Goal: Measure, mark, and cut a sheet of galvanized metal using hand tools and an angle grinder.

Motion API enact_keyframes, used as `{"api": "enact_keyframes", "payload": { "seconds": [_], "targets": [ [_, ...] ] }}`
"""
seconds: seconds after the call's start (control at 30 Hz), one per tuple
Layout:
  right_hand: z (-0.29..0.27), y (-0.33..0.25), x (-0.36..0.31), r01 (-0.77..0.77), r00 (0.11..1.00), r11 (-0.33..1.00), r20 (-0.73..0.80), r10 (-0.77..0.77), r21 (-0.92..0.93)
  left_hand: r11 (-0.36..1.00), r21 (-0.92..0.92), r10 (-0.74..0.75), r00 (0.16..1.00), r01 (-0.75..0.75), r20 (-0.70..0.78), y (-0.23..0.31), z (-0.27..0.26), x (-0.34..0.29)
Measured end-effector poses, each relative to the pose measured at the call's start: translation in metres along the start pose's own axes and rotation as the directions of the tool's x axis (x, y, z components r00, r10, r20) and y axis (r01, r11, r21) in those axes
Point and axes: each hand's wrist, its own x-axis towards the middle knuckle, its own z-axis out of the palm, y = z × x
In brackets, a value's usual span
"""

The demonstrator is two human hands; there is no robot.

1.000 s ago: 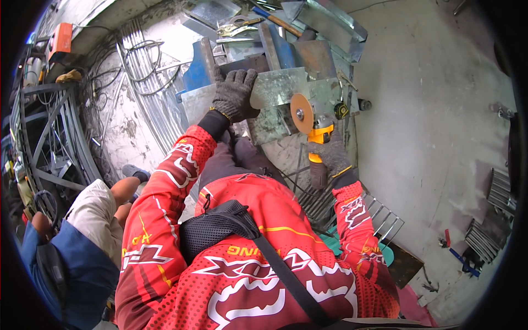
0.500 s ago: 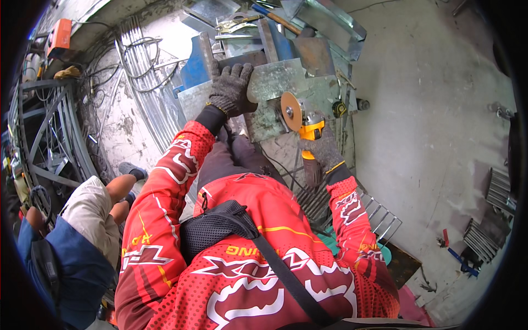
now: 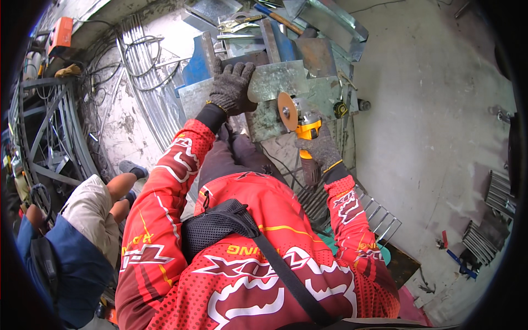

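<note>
In a dark knitted glove, my left hand [image 3: 232, 88] rests on a grey metal sheet [image 3: 278, 80], fingers stretched forward and slightly apart. Its palm side is hidden. My right hand [image 3: 323, 147], gloved too, is closed around the body of a yellow and black angle grinder [image 3: 308, 130]. The grinder's brown disc [image 3: 287, 111] stands upright just right of the sheet's near part. Whether the disc touches metal or spins, I cannot tell. Blue-painted steel plates [image 3: 197, 65] stand on edge beyond my left hand.
A tape measure [image 3: 340, 109] lies right of the grinder. Locking pliers [image 3: 239, 23] and a hammer [image 3: 278, 20] are at the far side. Long metal strips [image 3: 146, 82] and cables lie left. A person in blue [image 3: 71, 269] sits at lower left. A metal rack [image 3: 377, 214] stands at right.
My right hand and the grinder have shifted slightly left. My left hand stays nearly in the same place on the sheet.
</note>
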Motion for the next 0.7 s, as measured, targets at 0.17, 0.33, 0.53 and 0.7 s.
{"api": "enact_keyframes", "payload": {
  "seconds": [0.17, 0.33, 0.53, 0.7],
  "targets": [
    [-0.002, 0.013, 0.006, 0.086, 0.996, 0.996, 0.010, -0.086, -0.004, 1.000, 0.012, 0.005, 1.000, -0.005, 0.003, 0.005, -0.005, 0.000],
    [0.001, 0.009, 0.008, 0.132, 0.991, 0.987, 0.025, -0.131, -0.086, 1.000, 0.007, -0.006, 1.000, 0.006, 0.003, 0.003, -0.004, -0.001],
    [0.004, 0.007, 0.005, 0.122, 0.992, 0.989, 0.021, -0.121, -0.086, 1.000, 0.018, 0.000, 1.000, 0.000, 0.007, 0.003, -0.003, -0.001],
    [0.006, 0.011, 0.005, 0.120, 0.993, 0.990, 0.012, -0.119, -0.079, 1.000, 0.004, 0.005, 1.000, -0.005, -0.003, 0.002, 0.000, -0.001]
  ]
}}
